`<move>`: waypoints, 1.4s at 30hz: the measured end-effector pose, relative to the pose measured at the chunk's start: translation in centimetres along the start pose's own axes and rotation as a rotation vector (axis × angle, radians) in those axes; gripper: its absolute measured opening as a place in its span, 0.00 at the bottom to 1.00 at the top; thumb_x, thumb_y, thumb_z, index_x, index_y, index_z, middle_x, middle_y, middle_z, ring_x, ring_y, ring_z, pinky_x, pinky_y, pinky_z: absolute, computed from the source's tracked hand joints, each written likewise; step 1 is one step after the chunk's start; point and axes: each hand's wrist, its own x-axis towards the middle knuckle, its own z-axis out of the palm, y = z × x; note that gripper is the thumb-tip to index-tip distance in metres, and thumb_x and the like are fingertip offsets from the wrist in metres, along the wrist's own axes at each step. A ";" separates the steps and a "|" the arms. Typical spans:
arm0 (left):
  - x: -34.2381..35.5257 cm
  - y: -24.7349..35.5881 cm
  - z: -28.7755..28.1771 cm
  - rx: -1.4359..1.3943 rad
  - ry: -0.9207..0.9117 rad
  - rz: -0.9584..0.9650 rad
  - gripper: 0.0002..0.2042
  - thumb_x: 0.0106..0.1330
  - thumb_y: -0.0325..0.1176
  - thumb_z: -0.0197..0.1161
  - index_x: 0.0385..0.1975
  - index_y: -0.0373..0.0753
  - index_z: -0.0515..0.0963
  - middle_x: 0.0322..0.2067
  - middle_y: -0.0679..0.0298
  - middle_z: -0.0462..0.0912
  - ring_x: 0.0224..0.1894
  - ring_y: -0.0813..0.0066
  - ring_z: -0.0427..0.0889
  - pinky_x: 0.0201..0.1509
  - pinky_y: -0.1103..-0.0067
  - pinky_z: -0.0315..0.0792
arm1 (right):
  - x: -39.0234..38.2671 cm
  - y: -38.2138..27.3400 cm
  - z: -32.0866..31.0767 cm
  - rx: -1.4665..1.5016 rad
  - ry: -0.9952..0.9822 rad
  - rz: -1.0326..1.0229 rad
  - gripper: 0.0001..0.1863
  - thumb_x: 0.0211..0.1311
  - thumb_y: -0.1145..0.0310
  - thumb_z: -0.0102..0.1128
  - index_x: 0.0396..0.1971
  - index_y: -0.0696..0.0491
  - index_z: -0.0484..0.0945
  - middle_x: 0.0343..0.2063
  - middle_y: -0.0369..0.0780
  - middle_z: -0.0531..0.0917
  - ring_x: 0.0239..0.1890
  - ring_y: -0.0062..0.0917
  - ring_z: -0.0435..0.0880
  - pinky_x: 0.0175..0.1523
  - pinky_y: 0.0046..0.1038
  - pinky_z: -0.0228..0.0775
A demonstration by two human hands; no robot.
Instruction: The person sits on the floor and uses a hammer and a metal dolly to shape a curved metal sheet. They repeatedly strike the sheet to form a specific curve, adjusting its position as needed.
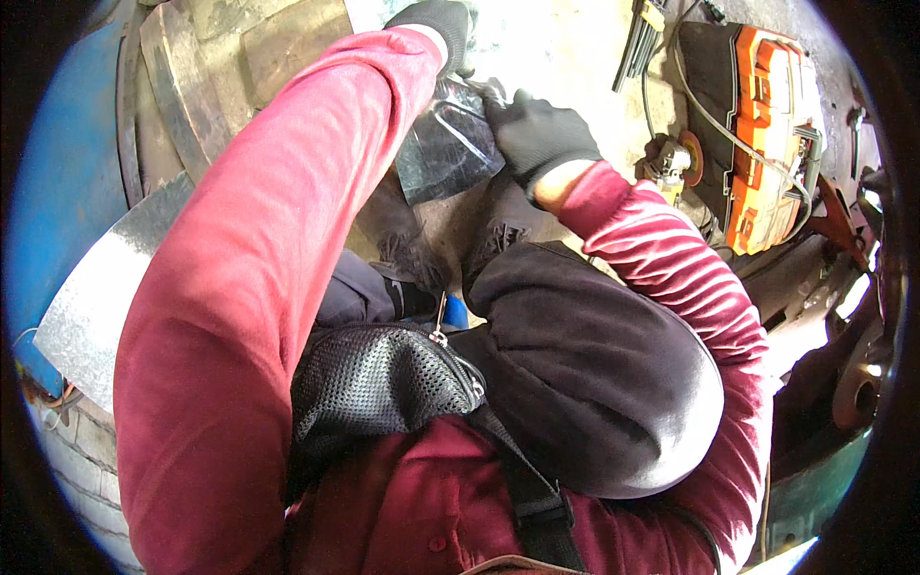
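Note:
My left hand (436, 31), in a black glove, reaches to the upper middle over a shiny bent metal sheet (446, 144); its fingers are mostly hidden behind my wrist and glare. My right hand (544, 134), also gloved, is closed at the sheet's upper right edge, around something small and greyish that I cannot make out. The sheet lies between my dark boots (393, 230). An angle grinder (671, 163) with a reddish disc sits just right of my right hand.
An orange-and-black tool case (757, 144) with a cable stands at right, beside dark rods (632, 48). A galvanized sheet (101, 287) leans at left by a blue surface (72, 153). Stone blocks (287, 53) lie upper left, dark metal parts (853, 393) at far right.

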 end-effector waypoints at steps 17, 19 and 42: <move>-5.6 -4.0 4.5 -0.088 0.069 0.079 0.21 0.68 0.48 0.64 0.51 0.40 0.79 0.45 0.51 0.86 0.51 0.50 0.86 0.54 0.59 0.78 | -9.7 7.9 8.5 0.528 0.340 0.480 0.20 0.58 0.75 0.59 0.53 0.56 0.75 0.44 0.54 0.82 0.46 0.54 0.83 0.54 0.44 0.77; -8.7 -7.6 6.2 0.155 0.002 0.070 0.19 0.69 0.44 0.64 0.53 0.40 0.83 0.52 0.56 0.86 0.48 0.54 0.88 0.54 0.61 0.82 | -9.1 7.8 10.5 0.783 0.391 0.550 0.19 0.59 0.73 0.61 0.52 0.57 0.76 0.43 0.55 0.82 0.44 0.52 0.84 0.53 0.42 0.76; -11.4 -5.3 16.2 -1.324 0.014 -0.316 0.30 0.70 0.46 0.70 0.66 0.35 0.72 0.61 0.48 0.78 0.52 0.54 0.86 0.44 0.64 0.90 | -3.1 3.2 16.5 1.228 0.488 0.596 0.26 0.72 0.61 0.67 0.64 0.56 0.76 0.47 0.47 0.89 0.46 0.30 0.88 0.51 0.30 0.80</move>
